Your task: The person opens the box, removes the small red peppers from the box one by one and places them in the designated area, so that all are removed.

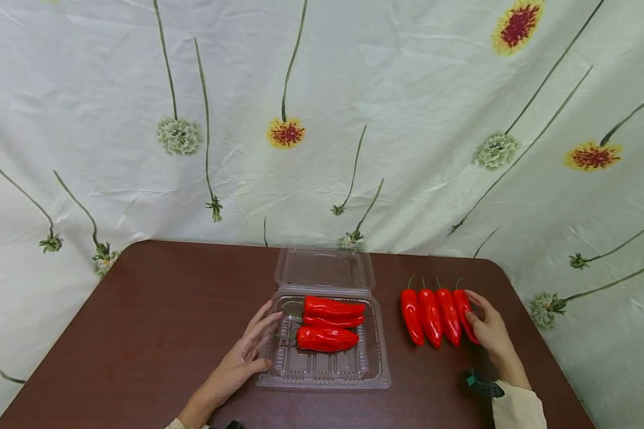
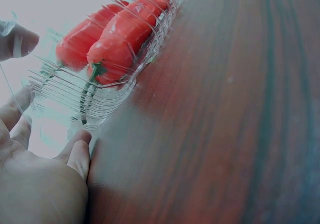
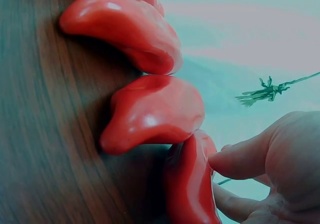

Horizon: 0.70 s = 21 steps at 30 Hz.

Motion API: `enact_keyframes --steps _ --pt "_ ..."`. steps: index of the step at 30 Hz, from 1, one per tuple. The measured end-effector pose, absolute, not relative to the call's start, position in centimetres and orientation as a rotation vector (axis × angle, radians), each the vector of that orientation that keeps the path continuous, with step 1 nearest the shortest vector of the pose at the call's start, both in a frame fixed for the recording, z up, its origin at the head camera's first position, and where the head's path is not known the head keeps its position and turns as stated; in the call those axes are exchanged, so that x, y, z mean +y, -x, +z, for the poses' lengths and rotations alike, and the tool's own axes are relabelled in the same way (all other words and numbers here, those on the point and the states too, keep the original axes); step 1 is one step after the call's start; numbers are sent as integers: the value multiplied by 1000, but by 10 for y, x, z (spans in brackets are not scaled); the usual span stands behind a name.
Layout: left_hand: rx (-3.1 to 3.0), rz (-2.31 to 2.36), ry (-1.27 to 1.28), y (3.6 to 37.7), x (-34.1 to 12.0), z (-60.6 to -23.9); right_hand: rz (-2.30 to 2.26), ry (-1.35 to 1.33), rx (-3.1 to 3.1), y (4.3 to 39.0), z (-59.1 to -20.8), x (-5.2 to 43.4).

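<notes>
A clear plastic clamshell box (image 1: 378, 357) lies on the table with its lid (image 1: 324, 271) folded back. Inside, three red peppers (image 1: 327, 339) lie crosswise, stems to the left. My left hand (image 1: 241, 356) is at the box's left side, fingers fairly straight along the rim and thumb by the front corner. To the right of the box, several red peppers (image 1: 430, 316) lie side by side, stems away from me. My right hand (image 1: 491, 328) touches the rightmost pepper (image 1: 463, 313) with its fingertips; in the right wrist view the thumb (image 3: 240, 159) rests against that pepper's side.
The dark red-brown table (image 1: 155, 333) reaches back to a pale cloth (image 1: 236, 77) printed with flowers, which hangs behind it and along the sides. The raised lid lies near the table's back edge. A dark band (image 1: 484, 388) is on the right wrist.
</notes>
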<state>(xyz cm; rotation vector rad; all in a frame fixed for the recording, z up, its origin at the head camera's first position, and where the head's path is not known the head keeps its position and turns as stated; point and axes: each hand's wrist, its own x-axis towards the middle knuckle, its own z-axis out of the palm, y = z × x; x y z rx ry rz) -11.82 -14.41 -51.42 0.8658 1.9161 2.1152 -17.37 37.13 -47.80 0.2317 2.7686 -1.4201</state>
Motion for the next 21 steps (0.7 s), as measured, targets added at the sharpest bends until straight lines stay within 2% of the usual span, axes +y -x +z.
enact_keyframes --steps 8,21 --pt "1915 2119 -868 119 -143 -514 -1358 -237 2857 172 -470 369" --pt "1919 2126 -885 119 -145 -515 -1272 -82 3022 169 -447 343"
